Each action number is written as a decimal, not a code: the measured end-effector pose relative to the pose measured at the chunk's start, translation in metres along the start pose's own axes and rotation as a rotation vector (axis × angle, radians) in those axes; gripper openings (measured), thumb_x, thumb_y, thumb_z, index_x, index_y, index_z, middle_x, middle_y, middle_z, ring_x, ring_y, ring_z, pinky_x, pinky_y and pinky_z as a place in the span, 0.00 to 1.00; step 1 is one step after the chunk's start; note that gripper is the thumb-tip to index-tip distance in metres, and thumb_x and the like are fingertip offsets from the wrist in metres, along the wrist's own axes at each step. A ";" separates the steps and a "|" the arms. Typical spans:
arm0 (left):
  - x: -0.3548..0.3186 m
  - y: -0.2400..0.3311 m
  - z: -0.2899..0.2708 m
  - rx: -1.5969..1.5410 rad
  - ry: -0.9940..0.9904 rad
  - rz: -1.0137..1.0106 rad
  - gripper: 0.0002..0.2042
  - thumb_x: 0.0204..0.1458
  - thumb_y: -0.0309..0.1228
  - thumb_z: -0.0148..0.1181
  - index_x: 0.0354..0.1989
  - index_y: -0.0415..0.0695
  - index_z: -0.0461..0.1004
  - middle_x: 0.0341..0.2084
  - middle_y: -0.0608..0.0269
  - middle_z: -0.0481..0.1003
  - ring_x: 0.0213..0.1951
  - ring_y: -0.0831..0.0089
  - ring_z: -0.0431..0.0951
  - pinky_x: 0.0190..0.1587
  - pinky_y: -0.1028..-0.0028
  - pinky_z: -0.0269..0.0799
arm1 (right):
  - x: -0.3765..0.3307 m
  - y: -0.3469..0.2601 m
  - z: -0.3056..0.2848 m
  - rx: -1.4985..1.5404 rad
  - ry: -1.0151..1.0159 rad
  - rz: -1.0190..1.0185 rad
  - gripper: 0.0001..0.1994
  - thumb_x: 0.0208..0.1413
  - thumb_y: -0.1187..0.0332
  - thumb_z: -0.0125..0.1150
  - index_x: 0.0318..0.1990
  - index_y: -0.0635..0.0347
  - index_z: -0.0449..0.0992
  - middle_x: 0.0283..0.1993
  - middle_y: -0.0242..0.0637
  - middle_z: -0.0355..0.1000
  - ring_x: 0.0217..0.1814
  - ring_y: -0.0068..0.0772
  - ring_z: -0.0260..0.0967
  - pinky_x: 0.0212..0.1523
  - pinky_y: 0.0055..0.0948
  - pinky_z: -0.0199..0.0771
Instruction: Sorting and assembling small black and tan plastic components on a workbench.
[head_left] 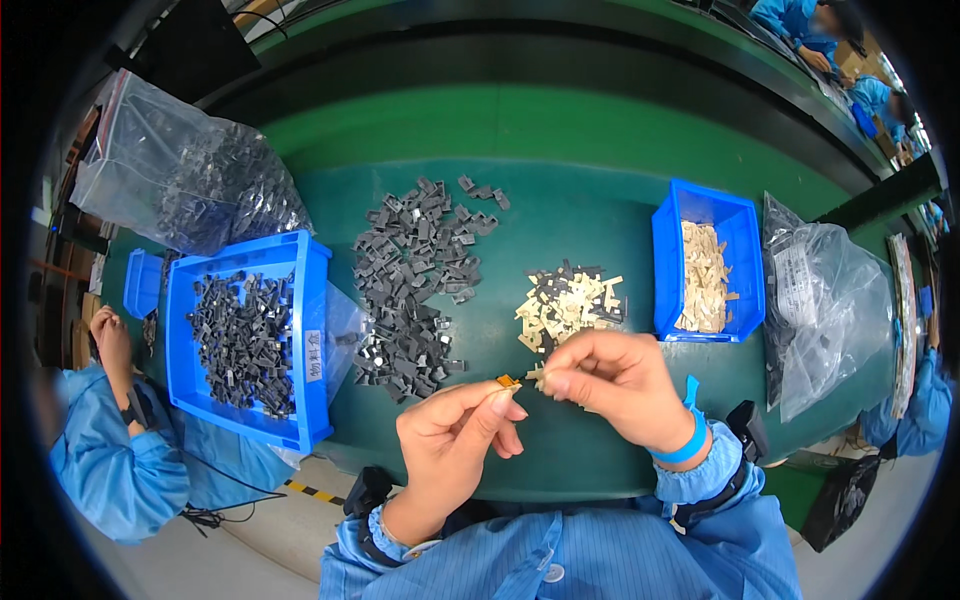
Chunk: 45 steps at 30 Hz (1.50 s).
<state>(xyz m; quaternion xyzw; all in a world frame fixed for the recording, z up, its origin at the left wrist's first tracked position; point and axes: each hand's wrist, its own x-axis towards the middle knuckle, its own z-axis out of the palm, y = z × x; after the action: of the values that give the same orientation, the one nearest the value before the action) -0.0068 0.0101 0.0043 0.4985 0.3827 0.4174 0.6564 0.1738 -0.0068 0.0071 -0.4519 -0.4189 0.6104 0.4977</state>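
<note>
Between the thumb and forefinger of my left hand [455, 435] is a small orange-and-cream piece [508, 382]. Just to its right, my right hand [615, 385] pinches a small pale cream piece [537, 377]. The two pieces are close together, and I cannot tell whether they touch. Beyond my right hand lies a loose pile of cream and dark flat pieces [568, 305]. A larger heap of dark grey plastic clips [415, 270] spreads over the green table [590, 215] beyond my left hand.
At left stands a blue bin [313, 400] of dark clips, with a clear bag [215, 180] of dark parts behind it. A blue bin [745, 270] of cream strips stands at right, beside another plastic bag [835, 310]. A person [115, 450] sits at the far left; others work beyond.
</note>
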 end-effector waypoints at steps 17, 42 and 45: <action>0.006 -0.006 0.001 0.074 -0.019 0.139 0.06 0.46 0.18 0.58 0.34 0.33 0.75 0.36 0.53 0.73 0.35 0.76 0.74 0.34 0.82 0.71 | -0.001 0.002 0.004 -0.360 -0.081 -0.163 0.05 0.49 0.73 0.59 0.32 0.66 0.74 0.26 0.33 0.72 0.28 0.17 0.67 0.29 0.18 0.67; 0.006 -0.008 0.014 -0.644 -0.003 -0.203 0.06 0.49 0.21 0.55 0.34 0.34 0.75 0.39 0.57 0.68 0.40 0.74 0.68 0.45 0.75 0.63 | -0.005 -0.007 -0.003 -0.276 0.098 -0.206 0.04 0.47 0.76 0.58 0.31 0.66 0.74 0.27 0.36 0.72 0.29 0.22 0.69 0.29 0.21 0.68; 0.005 -0.003 0.004 -0.243 0.116 0.126 0.05 0.50 0.26 0.54 0.32 0.38 0.73 0.39 0.57 0.67 0.42 0.70 0.67 0.46 0.71 0.63 | -0.003 -0.032 -0.030 -0.794 0.393 -0.580 0.03 0.43 0.80 0.57 0.28 0.66 0.73 0.26 0.39 0.71 0.27 0.30 0.68 0.27 0.24 0.67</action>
<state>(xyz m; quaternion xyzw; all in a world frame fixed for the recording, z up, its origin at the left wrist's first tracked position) -0.0005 0.0130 0.0020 0.4135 0.3345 0.5293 0.6610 0.2103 -0.0031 0.0315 -0.5770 -0.6244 0.1460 0.5059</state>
